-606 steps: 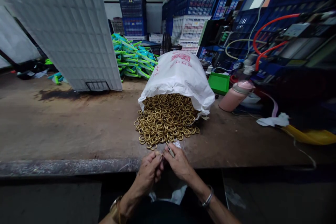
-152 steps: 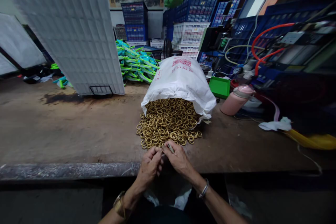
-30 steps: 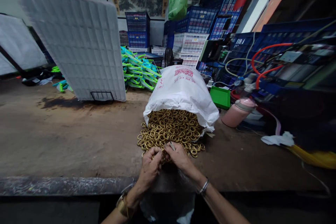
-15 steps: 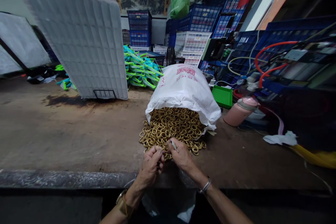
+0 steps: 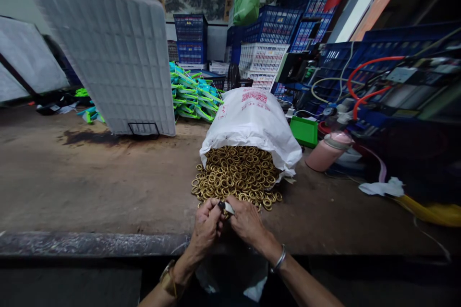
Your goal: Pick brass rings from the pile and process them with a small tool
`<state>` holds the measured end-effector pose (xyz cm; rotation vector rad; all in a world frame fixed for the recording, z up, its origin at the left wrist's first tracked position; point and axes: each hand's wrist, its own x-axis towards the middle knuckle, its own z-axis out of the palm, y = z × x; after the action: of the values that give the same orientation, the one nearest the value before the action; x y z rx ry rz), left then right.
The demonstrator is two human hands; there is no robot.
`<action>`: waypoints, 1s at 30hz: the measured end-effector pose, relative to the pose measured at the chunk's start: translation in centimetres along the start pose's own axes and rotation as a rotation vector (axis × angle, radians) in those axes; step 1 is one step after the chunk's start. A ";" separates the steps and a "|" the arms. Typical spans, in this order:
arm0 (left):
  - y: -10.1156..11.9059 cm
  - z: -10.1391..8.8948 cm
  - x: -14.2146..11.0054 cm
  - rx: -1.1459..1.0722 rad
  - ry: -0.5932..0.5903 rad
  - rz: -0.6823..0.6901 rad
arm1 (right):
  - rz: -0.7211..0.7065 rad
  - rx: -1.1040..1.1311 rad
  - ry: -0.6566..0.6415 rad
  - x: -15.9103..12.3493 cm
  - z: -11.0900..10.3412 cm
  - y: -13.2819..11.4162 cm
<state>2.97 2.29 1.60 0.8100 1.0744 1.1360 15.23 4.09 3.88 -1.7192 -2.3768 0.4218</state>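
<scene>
Close together at the near edge of the ring pile, my hands meet fingertip to fingertip. Closed in a pinch, my left hand (image 5: 209, 220) has its thumb and forefinger against a small dark piece (image 5: 221, 205); what else it grips is hidden. My right hand (image 5: 247, 218) is closed round a small pale, handle-like tool (image 5: 229, 208), whose left end touches the dark piece. Just beyond lie many brass-coloured rings (image 5: 230, 180), spilling from the mouth of a white woven sack (image 5: 248, 117) that rests on its side on the brown tabletop (image 5: 108, 182).
A tall pale ribbed panel (image 5: 111, 57) stands at left. Behind it are bundled green and blue plastic pieces (image 5: 196, 96). To the right sit a green tray (image 5: 304, 131), a pink bottle (image 5: 329, 151) and a machine with orange hoses (image 5: 363, 76). Crates (image 5: 264, 55) are stacked behind.
My right hand has moved slightly left and down, bringing the pale tool against my left fingertips. The dark piece now shows between the hands. Sack and rings stay as they were.
</scene>
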 end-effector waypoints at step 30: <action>0.8 -0.6 -0.9 -0.120 -0.094 -0.001 | -0.028 0.128 -0.017 -0.2 -1.1 -0.5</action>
<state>2.08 1.64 2.36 0.7607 0.9201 1.1389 15.17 3.89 5.13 -1.6314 -2.3273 0.5729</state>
